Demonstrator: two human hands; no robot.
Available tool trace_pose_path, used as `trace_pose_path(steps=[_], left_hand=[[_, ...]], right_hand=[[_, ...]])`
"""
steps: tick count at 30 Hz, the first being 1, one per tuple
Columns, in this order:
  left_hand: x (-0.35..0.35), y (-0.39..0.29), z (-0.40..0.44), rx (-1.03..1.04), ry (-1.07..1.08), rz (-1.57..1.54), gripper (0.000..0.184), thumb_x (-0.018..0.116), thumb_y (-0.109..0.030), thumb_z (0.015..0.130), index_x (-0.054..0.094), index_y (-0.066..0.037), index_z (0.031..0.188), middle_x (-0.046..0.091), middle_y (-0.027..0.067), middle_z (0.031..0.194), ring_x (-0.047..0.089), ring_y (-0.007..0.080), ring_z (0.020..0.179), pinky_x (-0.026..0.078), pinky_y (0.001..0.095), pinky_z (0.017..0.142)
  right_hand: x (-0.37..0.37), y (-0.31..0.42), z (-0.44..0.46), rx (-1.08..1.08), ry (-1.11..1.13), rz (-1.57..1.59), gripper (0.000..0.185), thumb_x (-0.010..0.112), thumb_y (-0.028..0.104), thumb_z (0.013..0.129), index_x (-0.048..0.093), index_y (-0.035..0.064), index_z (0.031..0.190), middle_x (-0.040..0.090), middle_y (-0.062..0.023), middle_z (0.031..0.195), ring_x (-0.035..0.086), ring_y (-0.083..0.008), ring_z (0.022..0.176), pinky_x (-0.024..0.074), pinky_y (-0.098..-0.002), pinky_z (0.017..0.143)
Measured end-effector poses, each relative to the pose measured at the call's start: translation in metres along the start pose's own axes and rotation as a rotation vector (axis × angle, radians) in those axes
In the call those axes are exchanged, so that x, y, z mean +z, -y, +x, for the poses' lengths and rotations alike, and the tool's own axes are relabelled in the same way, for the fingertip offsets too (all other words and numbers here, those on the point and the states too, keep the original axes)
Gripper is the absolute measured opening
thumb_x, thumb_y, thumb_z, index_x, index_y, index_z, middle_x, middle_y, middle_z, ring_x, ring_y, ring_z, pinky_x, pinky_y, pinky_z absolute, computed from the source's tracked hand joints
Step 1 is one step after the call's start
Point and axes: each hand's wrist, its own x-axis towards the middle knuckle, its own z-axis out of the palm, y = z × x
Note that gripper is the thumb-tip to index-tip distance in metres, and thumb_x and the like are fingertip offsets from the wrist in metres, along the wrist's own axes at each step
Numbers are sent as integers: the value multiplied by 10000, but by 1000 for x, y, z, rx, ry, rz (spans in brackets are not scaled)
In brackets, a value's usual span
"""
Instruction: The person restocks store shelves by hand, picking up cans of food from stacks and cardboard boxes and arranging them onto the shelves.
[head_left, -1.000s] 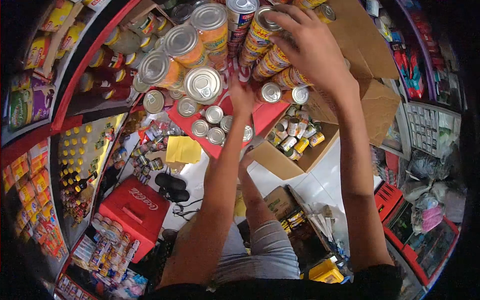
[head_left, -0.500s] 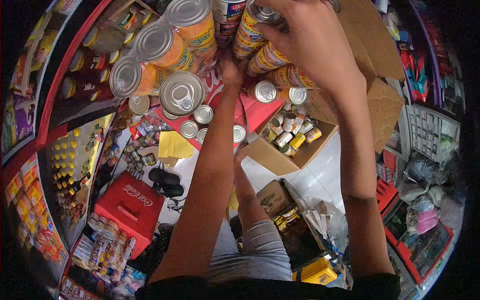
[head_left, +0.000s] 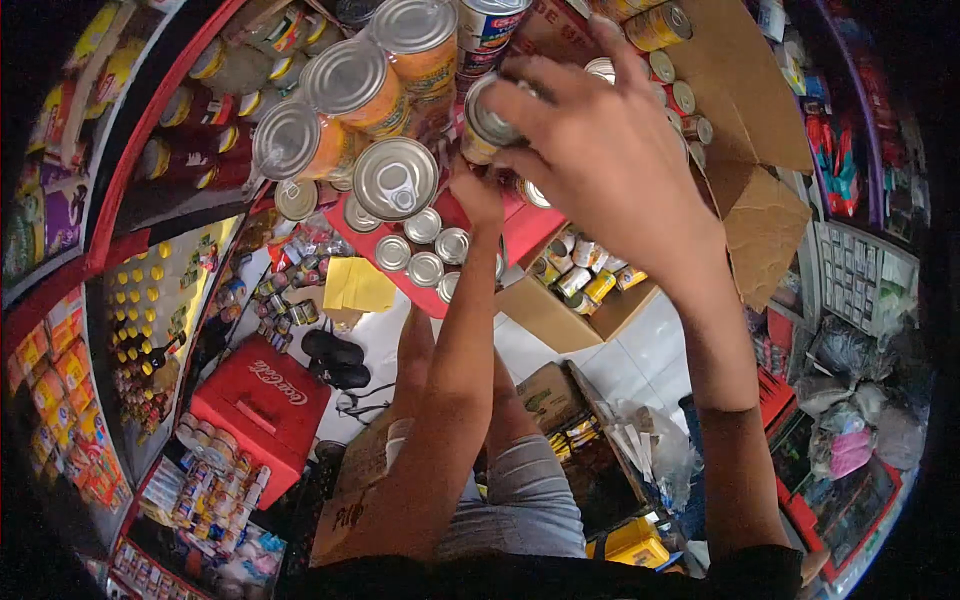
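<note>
My right hand (head_left: 612, 150) is at the upper middle, slightly blurred. Its thumb and index finger close around a tin can (head_left: 482, 125) with a yellowish label, while other fingers stick out. Just below that can is my left hand (head_left: 476, 198), its fingers mostly hidden behind it. To the left stand plastic-wrapped stacks of cans with orange-yellow labels (head_left: 372, 105). A pull-tab can (head_left: 394, 178) sits in front of them. Several smaller silver-topped cans (head_left: 425, 268) stand on a red surface (head_left: 528, 228) under my arms.
An open cardboard box (head_left: 545, 318) on the floor holds loose cans. Tall cardboard flaps (head_left: 752, 100) rise at the right. A red Coca-Cola cooler (head_left: 265, 415) and black slippers (head_left: 335, 358) are at lower left. Stocked shelves (head_left: 180, 150) line the left side.
The yellow-labelled cans by my right hand have left their former place; one can now shows between its fingers. My right hand moved lower, and the view shifted, uncovering cans by the cardboard.
</note>
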Motion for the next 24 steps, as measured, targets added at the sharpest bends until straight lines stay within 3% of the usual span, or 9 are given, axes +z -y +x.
trace_pose_path(steps=[1,2,4,10,12,18,24], left_hand=[[-10,-54,1,-146,-78,60,446,664,68,641,541,70,1070,624,217,997,598,368,934,464,416,845],[-11,-57,0,-146,-82,58,446,664,68,641,541,70,1070,624,217,997,598,368,934,464,416,845],[-12,-66,-1,71,-259,135,372,638,25,722,550,62,1082,620,205,1020,597,350,943,461,403,861],[-27,-86,0,-2,-277,13,368,632,20,731,549,62,1088,618,203,1026,596,347,948,460,399,863],[-30,-91,1,-32,-281,-35,367,630,18,735,549,61,1090,617,202,1029,595,346,950,459,398,864],[-14,-96,3,-128,-262,-213,363,623,12,746,547,61,1097,616,200,1036,594,343,956,458,394,867],[6,-98,11,-203,-187,-367,358,616,7,756,546,61,1104,614,198,1044,592,339,962,456,390,870]], right_hand=[[4,2,-3,-5,-2,-1,297,667,151,748,585,105,1030,599,-80,1095,572,-269,1004,348,-443,999],[7,4,-6,-4,-5,17,306,673,163,736,577,111,1022,602,-75,1084,571,-257,1012,317,-459,1022],[11,7,-9,-3,-5,32,314,679,174,724,568,117,1013,605,-70,1073,571,-246,1019,285,-475,1045],[16,10,-5,-44,-50,142,366,690,179,712,554,74,1035,592,-111,1086,562,-282,1025,389,-428,966],[15,12,-3,-44,-15,214,389,686,168,711,540,42,1049,576,-136,1108,565,-319,1003,459,-404,866],[19,19,1,53,6,367,425,695,125,703,514,-7,1064,562,-177,1115,567,-384,960,481,-434,802],[21,30,-5,205,-71,428,549,630,-1,683,471,-19,1209,553,-206,1140,584,-389,934,503,-420,778]])
